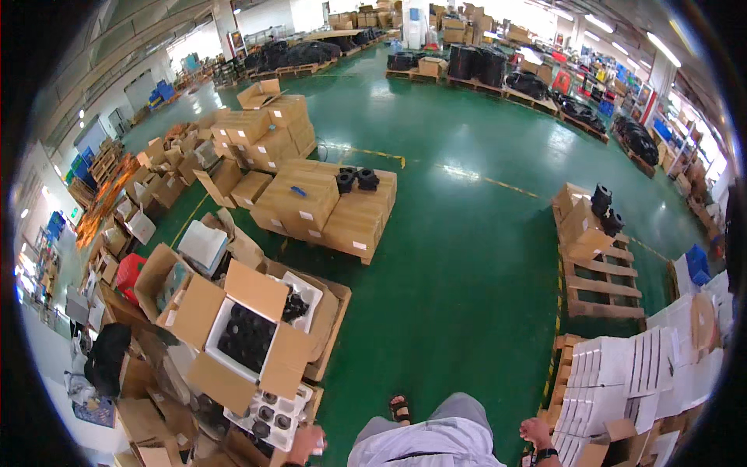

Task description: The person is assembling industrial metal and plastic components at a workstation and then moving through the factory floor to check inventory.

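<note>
My left hand (306, 442) hangs low beside the stacked goods on the left, its fingers curled around a small white piece I cannot name. Nearest to it is a white moulded tray (291, 405) with round black parts in its pockets. Behind that stands an open carton (206, 381), its flaps spread, with a white liner and several black round parts (246, 333) inside. On the right my right hand (535, 430), a dark band at its wrist, is loosely closed with nothing visible in it. It is near white flat cartons (599, 381) on a pallet.
Taped cartons (299, 206) stand on a pallet ahead left, two black parts (357, 180) on top. Another pallet (603, 292) at right bears cartons and black parts. Green floor (459, 257) runs between the rows. Black-wrapped loads (476, 65) line the far side.
</note>
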A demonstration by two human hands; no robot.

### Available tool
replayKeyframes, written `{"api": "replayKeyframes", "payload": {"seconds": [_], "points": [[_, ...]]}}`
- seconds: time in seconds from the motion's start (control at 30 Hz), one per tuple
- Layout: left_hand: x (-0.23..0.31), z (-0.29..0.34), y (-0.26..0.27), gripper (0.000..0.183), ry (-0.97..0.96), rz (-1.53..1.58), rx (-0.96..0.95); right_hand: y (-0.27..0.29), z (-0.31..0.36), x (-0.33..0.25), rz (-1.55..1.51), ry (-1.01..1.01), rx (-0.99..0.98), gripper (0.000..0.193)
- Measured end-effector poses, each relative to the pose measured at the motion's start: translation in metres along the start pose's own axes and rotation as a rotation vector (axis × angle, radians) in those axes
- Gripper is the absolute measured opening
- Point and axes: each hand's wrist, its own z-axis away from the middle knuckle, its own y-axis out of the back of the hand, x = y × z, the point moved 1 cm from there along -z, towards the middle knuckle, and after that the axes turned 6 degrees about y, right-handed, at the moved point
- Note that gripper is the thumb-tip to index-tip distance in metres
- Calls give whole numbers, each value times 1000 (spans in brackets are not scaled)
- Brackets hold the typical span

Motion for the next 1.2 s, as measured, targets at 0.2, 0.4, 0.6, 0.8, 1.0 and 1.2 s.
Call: {"api": "replayKeyframes", "payload": {"seconds": [0.2,0.4,0.6,0.8,1.0,1.2], "points": [[230,-51,-9,30,-212,58,282,-7,-90,-38,174,-225,32,14],[201,-67,-15,31,106,128,380,-82,-234,-220,98,-90,-139,16],[148,-32,-73,41,443,420,403,-187,-412,-466,816,749,-387,11],[169,-73,-97,37,318,647,320,-346,-505,-635,1215,1151,-385,11],[276,-128,-63,35,311,617,389,-511,-478,-671,1018,1020,-551,18],[431,-134,6,39,260,537,598,-599,-468,-704,1139,826,-649,25]]}}
